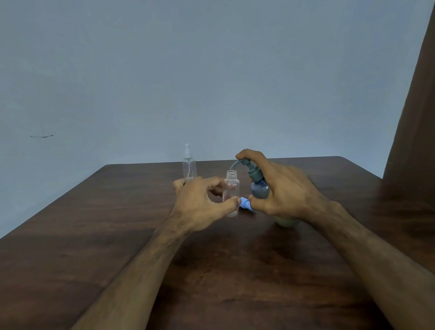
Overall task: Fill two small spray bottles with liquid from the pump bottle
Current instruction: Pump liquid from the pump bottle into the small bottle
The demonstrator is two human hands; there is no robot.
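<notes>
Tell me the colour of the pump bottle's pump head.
Grey-teal; the pump head shows best in the head view, under the right hand.

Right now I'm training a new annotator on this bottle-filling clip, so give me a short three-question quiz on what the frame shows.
1. True or false: the open small bottle still has its spray cap screwed on.
2. Which hand grips the pump bottle? A) left hand B) right hand C) neither
3. Fill in: the capped spray bottle stands on the table, ____ from the person than the open one.

Key
1. False: its threaded neck is bare, and a blue cap lies on the table beside it.
2. B; the forefinger sits on the pump head, spout aimed towards the open neck.
3. farther
</notes>
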